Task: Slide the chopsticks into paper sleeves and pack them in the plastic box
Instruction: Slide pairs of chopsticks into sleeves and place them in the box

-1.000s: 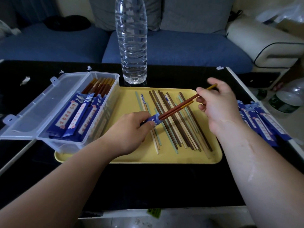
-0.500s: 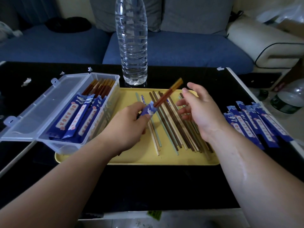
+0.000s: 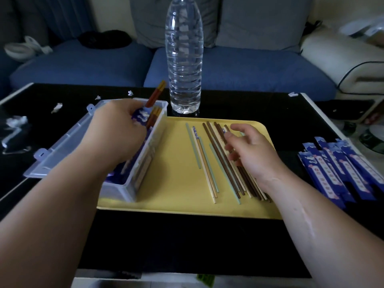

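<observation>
Over the black table (image 3: 187,242), left hand (image 3: 116,134) holds sleeved chopsticks (image 3: 154,97) above plastic box (image 3: 143,173).

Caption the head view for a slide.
Left hand holds a sleeved chopstick pair over the plastic box; right hand hovers above loose chopsticks on the tray.

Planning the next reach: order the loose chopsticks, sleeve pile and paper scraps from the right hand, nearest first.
1. The loose chopsticks, under the right hand, on the tray.
2. The sleeve pile, at its right.
3. The paper scraps, at the far left.
</observation>
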